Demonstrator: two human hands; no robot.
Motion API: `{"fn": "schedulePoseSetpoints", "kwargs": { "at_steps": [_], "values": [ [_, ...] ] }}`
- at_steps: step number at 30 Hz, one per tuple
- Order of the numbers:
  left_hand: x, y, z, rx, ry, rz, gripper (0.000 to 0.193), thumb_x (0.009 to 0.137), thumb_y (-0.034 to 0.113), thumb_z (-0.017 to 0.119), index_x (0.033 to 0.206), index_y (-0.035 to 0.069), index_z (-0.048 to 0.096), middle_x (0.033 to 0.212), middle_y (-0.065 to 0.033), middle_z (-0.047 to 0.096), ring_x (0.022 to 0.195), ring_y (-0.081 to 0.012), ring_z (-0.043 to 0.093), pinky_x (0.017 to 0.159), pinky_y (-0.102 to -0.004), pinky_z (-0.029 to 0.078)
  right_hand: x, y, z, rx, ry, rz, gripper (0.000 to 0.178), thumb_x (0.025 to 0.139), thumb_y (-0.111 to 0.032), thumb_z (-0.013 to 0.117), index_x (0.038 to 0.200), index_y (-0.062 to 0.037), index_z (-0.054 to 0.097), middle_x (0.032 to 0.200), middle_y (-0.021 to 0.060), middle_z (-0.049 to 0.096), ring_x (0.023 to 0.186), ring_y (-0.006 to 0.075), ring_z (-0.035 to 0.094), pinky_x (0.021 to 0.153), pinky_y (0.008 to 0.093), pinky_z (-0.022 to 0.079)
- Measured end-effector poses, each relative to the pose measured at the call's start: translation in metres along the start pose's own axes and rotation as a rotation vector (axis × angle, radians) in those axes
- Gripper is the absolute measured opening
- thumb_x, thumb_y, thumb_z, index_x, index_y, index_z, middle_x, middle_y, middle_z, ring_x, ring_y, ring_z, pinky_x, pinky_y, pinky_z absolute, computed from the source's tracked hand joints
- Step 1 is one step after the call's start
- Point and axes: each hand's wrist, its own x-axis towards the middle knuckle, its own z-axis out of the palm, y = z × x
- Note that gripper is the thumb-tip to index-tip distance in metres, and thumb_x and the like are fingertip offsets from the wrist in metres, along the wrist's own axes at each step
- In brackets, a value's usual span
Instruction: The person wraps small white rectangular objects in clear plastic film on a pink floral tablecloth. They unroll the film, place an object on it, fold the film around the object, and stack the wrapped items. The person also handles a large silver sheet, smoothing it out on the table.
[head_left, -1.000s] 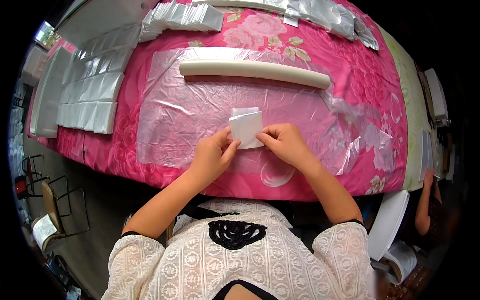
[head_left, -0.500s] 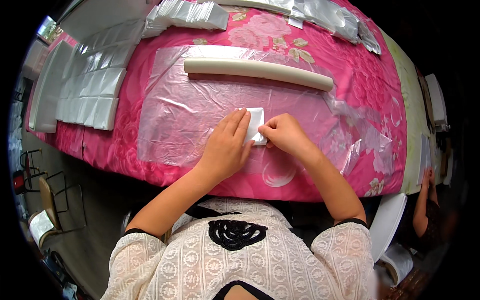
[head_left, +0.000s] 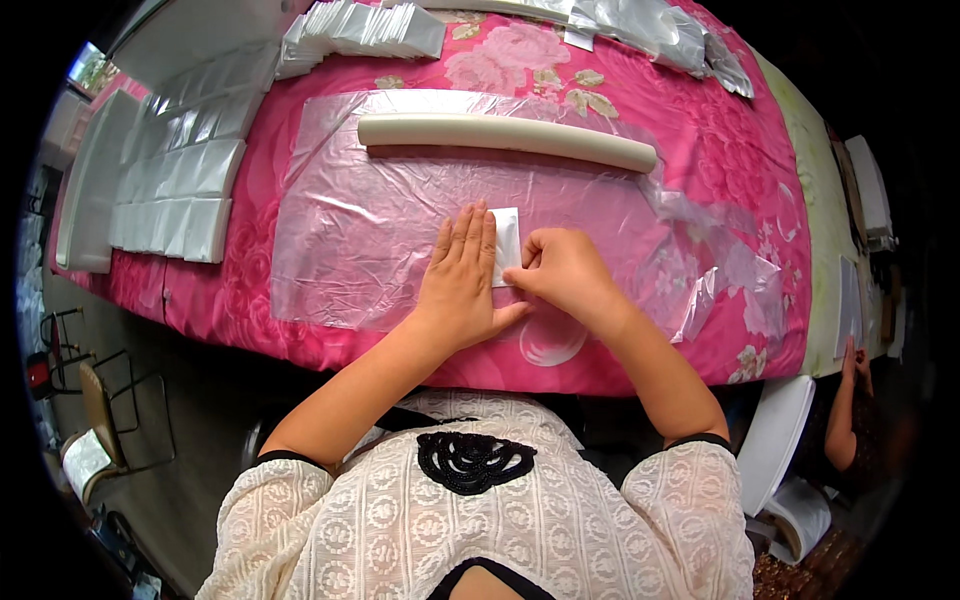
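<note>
A small white folded piece [head_left: 506, 240] lies on a clear plastic sheet [head_left: 340, 220] spread over the pink flowered tablecloth [head_left: 730, 170]. My left hand [head_left: 462, 275] lies flat, fingers together, pressing down on the left part of the white piece. My right hand [head_left: 562, 270] is curled beside it, fingertips pinching the piece's lower right edge. A long cream-coloured roll [head_left: 505, 140] lies across the sheet just beyond the hands.
Rows of silvery-white folded packets [head_left: 185, 175] cover the table's left side, with another stack [head_left: 365, 28] at the back. Crumpled clear plastic [head_left: 720, 275] lies to the right. Metal chairs [head_left: 95, 420] stand at the lower left. Another person's arm [head_left: 848, 410] shows at the right.
My left hand has slid onto the white piece and flattened over it. The piece went from standing up between both hands to lying flat on the sheet.
</note>
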Motion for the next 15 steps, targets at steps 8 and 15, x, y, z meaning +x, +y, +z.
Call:
{"fn": "schedulePoseSetpoints", "kwargs": {
  "at_steps": [8, 15],
  "values": [
    [-0.028, -0.005, -0.025, -0.364, 0.183, 0.039, 0.078, 0.075, 0.039, 0.063, 0.132, -0.006, 0.032, 0.136, -0.0257, 0.031, 0.128, -0.033, 0.03, 0.106, -0.0404, 0.022, -0.008, -0.019, -0.007, -0.45, 0.263, -0.397, 0.036, 0.068, -0.024, 0.07, 0.096, -0.0031, 0.061, 0.103, 0.0167, 0.061, 0.098, 0.0294, 0.057, 0.085, 0.0385, 0.043],
    [-0.145, -0.013, -0.04, -1.497, -0.459, -0.767, 0.023, 0.09, 0.01, 0.051, 0.107, -0.005, 0.058, 0.101, -0.0134, 0.063, 0.092, -0.0179, 0.061, 0.082, -0.0284, 0.049, 0.016, -0.02, 0.062, -0.522, 0.151, -0.562, 0.07, 0.085, -0.048, 0.046, 0.135, -0.002, 0.031, 0.142, 0.0225, 0.023, 0.133, 0.0356, 0.018, 0.108, 0.046, 0.013]
  ]
}}
